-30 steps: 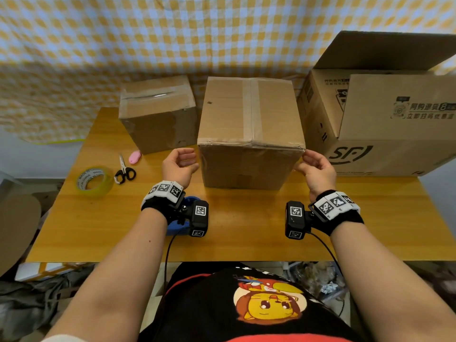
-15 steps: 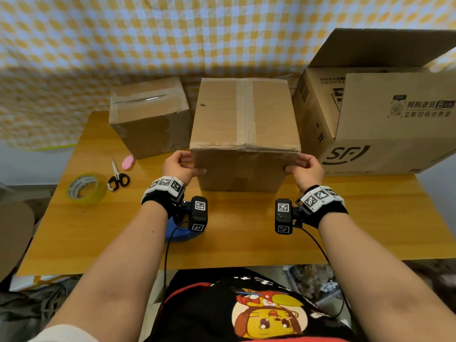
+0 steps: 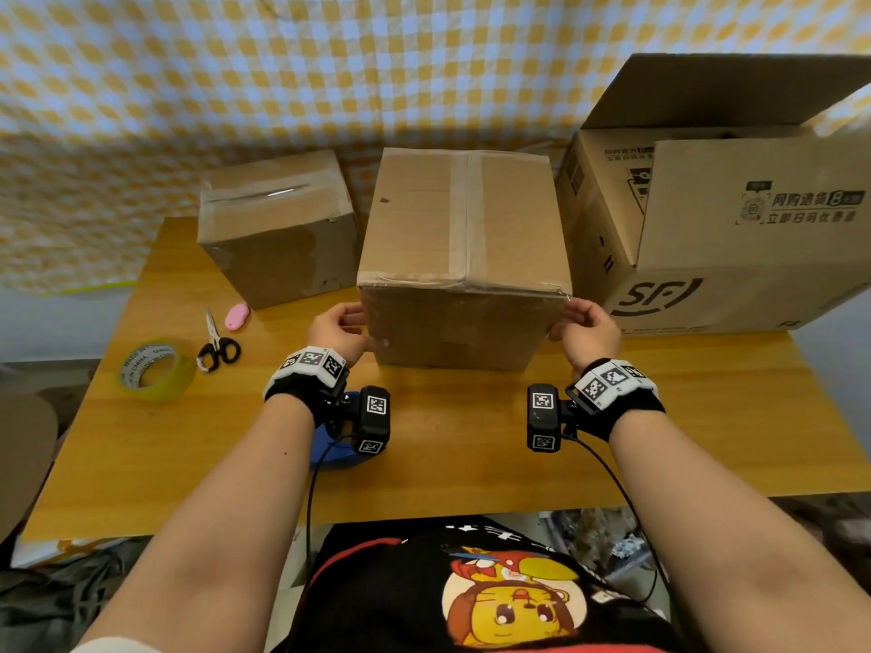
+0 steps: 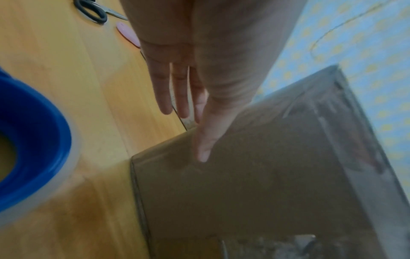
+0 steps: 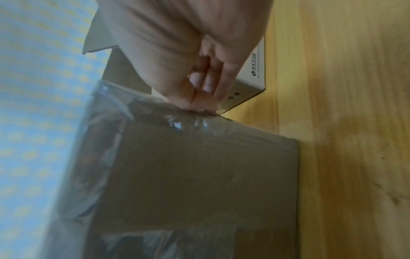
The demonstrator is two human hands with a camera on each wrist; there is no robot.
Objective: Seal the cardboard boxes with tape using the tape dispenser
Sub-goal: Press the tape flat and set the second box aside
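The middle cardboard box [image 3: 462,228] stands on the table with a strip of tape along its top seam. My left hand [image 3: 339,329] is at its front left corner, fingers [image 4: 184,98] lying straight along the left side and the thumb flat on the front face [image 4: 266,175]. My right hand [image 3: 584,327] pinches the upper front right edge with curled fingers [image 5: 206,82], where clear tape wraps the box [image 5: 199,166]. The blue tape dispenser [image 3: 337,445] lies on the table under my left wrist, and its blue rim [image 4: 33,149] shows in the left wrist view.
A smaller taped box [image 3: 278,219] stands at the back left. A large open box [image 3: 730,238] printed SF is close on the right. A yellow tape roll [image 3: 155,369], scissors [image 3: 217,344] and a pink object [image 3: 237,316] lie to the left on the wooden table [image 3: 471,440].
Both hands came in from beside the box and now hold its front corners. The dispenser stays on the table.
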